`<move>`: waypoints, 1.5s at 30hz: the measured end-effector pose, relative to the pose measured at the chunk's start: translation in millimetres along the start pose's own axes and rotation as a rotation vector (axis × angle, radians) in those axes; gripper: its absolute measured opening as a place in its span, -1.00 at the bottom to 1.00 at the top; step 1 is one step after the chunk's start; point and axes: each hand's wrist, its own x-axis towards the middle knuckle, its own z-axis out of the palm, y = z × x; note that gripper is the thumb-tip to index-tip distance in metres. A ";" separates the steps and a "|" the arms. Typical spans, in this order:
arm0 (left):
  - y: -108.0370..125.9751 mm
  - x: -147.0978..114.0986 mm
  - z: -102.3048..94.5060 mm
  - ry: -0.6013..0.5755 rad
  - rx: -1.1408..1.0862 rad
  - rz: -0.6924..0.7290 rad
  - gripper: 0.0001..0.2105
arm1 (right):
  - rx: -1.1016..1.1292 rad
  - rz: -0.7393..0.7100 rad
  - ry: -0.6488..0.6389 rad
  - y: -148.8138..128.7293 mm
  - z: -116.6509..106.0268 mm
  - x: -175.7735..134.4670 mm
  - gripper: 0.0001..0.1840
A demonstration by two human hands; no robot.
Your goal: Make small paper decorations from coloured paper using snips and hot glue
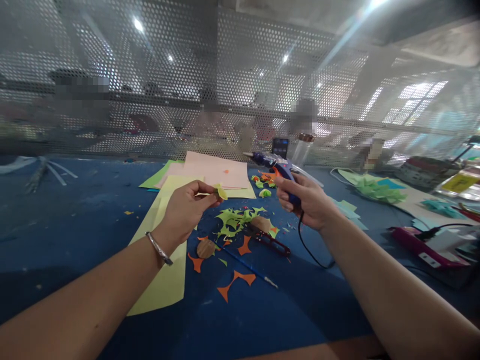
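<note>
My left hand (193,207) pinches a small yellow-green paper piece (221,192) between thumb and fingertips, above the yellow paper sheets. In my right hand (305,199) is a blue glue gun (275,165), its nozzle pointing left and its black cord hanging down. A finger lies by its orange trigger. Below and between the hands lie green paper scraps (232,222), orange scraps (245,246), a round wooden disc (206,248), a thin blue stick (243,262) and a dark-handled tool (273,243) partly under scraps. Small green paper shapes (265,193) sit beyond them.
Pink sheets (213,167) and a long yellow sheet (161,280) cover the left middle of the blue table (86,240). At right are a magenta power strip (427,250) and green paper pieces (378,189). A perforated metal screen (168,100) stands behind; a clear bottle (301,152) is before it.
</note>
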 end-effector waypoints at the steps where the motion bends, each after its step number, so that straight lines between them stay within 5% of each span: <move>1: 0.6 -1.0 0.9 -0.005 0.001 -0.002 -0.85 | -0.067 -0.026 0.007 1.6 1.3 -0.4 -0.61; 12: -3.4 1.5 -2.6 -0.058 0.041 0.083 -0.81 | -0.685 -0.183 0.081 -0.6 6.3 -4.6 -0.76; 45: -9.9 3.2 -5.1 -0.150 0.106 0.207 -0.85 | -0.929 -0.252 0.057 -13.3 16.2 -12.9 -0.80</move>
